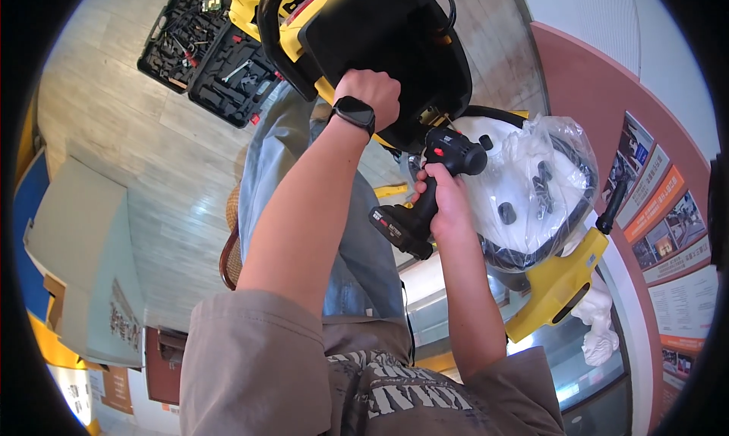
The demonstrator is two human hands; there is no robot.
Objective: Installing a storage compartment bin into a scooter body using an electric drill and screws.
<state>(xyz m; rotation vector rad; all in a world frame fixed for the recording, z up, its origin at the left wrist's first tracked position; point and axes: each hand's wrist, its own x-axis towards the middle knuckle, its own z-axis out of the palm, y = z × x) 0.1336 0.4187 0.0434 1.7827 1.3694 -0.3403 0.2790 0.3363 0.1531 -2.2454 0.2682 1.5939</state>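
My right hand [448,199] is wrapped round the grip of a black cordless drill [451,152], its battery pack [402,229] toward my lower left. The front of the drill is close to a small brass-coloured bracket [433,117] at the lower edge of a black panel [380,37]. Whether the bit touches the bracket, I cannot tell. That panel belongs to a yellow and black machine [292,37]. With a dark watch [355,112] on its wrist, my left hand [373,94] is closed against the panel's left part. Its fingertips are hidden, along with anything they hold.
An open black tool case [228,75] with wrenches and other tools lies on the floor at far left. To the right sits a white part in clear plastic wrap [531,185], beside a yellow handheld piece [558,280]. A woven seat [231,235] is left of my legs.
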